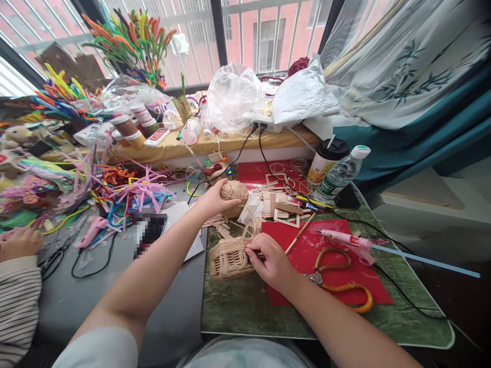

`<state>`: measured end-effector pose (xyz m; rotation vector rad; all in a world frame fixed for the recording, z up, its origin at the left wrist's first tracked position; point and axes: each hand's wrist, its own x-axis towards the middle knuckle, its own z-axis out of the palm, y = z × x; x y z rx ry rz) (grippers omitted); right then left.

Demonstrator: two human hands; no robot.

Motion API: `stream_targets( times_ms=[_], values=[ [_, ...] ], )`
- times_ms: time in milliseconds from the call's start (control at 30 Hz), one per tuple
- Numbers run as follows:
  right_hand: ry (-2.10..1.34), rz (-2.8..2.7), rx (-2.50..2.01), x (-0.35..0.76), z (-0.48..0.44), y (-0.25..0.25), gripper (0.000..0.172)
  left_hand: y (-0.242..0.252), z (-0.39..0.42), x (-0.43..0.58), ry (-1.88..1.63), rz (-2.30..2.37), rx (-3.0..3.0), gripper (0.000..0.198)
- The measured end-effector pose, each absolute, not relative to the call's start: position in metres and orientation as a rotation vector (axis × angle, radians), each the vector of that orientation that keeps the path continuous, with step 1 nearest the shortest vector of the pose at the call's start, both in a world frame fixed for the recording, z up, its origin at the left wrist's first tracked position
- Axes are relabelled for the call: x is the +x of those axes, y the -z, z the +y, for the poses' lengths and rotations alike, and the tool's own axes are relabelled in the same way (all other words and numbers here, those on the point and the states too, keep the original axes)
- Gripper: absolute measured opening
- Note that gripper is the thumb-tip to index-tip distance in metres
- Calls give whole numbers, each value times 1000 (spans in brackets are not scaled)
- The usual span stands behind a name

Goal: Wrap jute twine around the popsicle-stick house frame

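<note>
My left hand (pixel 215 203) is curled around the near-left side of a ball of jute twine (pixel 235 191). Below it, on the green tabletop, a small basket wound with twine (pixel 227 259) lies with its openwork side towards me. My right hand (pixel 271 261) pinches the basket's right end between thumb and fingers; the exact pinch point is partly hidden. Strands of twine rise behind the basket near a crumpled white tissue (pixel 251 207). Scissors with orange handles (pixel 343 278) lie beside my right wrist on a red sheet (pixel 284 232).
A pink glue gun (pixel 347 239) with a long glue stick rests at right, its cord trailing. Wooden sticks (pixel 284 207) litter the back. A water bottle (pixel 341 174) and lidded cup (pixel 326 159) stand behind. At left are pipe cleaners (pixel 140 189) and another person's hand (pixel 21 244).
</note>
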<state>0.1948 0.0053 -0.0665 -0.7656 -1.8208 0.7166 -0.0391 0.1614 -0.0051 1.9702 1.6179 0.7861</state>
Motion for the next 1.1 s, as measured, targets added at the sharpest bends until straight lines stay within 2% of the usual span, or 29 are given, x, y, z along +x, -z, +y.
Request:
stream_targets(
  times_ms=[100,233,467,667,867,1100],
  values=[
    [-727,-1834,-759,197,6,67,9,18,167,-44,-873,1662,1838,79],
    [-718,-1841,-750,198,5,67,8,23,176,-39,-1072,1640,1688,69],
    [-668,-1861,-683,197,1,61,9,20,210,-8,-1413,1467,1386,67],
    [-642,-1864,-691,197,3,62,10,16,237,11,-1430,1369,1191,65],
    [-655,-1889,-694,198,3,62,10,12,249,25,-1450,1374,1356,62],
    [-649,-1910,-699,199,1,60,10,10,248,18,-1389,1382,1865,72]
  ],
)
